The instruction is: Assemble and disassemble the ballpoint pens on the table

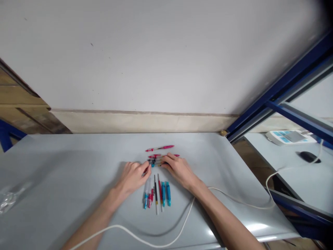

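White cable (117,226) arcs over the grey table (78,152). Left hand (135,174) and right hand (179,169), fingers narrowed, flank several pens (156,160); exact grips cannot be told. Nearer, 2 refills (156,194) and 2 turquoise barrels (168,194) lie paired by type, probably to keep parts distinct.

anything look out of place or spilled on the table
Nothing looks spilled. The white cable looks odd: it loops loosely across the table near the pen parts, crossing behind the right forearm and in front of the left forearm, where it might snag.
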### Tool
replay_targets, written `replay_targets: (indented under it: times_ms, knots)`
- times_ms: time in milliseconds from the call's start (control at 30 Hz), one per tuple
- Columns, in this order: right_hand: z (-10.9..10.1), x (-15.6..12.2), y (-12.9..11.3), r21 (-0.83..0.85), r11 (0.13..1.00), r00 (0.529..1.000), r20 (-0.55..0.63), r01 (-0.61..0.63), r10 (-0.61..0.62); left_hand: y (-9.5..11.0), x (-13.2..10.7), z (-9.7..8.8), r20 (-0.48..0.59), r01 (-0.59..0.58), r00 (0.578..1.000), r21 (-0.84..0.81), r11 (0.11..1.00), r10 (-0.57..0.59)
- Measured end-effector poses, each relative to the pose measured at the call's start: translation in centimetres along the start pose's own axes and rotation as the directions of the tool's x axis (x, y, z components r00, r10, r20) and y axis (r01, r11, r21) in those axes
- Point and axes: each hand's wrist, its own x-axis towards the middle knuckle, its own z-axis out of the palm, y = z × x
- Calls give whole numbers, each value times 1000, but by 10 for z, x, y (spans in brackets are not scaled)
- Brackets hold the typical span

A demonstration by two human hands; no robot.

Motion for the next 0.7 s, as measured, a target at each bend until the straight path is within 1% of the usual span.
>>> replay_targets:
  times_ms: [133,200,267,333,367,467,567,700]
  knots:
    - [-1,1,6,-72,997,999,28,29,-27,-8,1,1,4,-78,997,-22,997,78]
    - [-2,1,6,-90,995,999,34,37,-34,-8,2,1,-45,-143,989,-77,987,140]
    - [-3,1,3,-94,994,999,15,52,-50,-7,4,-1,-126,-209,972,-105,972,196]
    - [-4,1,-3,-81,994,997,-37,70,-74,-4,5,-3,-185,-253,955,-87,964,233]
    - [-4,0,-6,-69,994,994,-68,81,-86,-2,5,-4,-197,-266,949,-74,961,248]
    - [-4,-1,-16,-21,993,984,-130,117,-119,2,6,-4,-213,-282,941,-62,957,263]
    - [-3,1,-19,4,991,979,-153,134,-132,3,7,-2,-252,-250,941,-71,966,225]
    - [-3,3,-15,-84,991,976,-178,109,-122,0,8,0,-273,-212,945,-87,973,181]
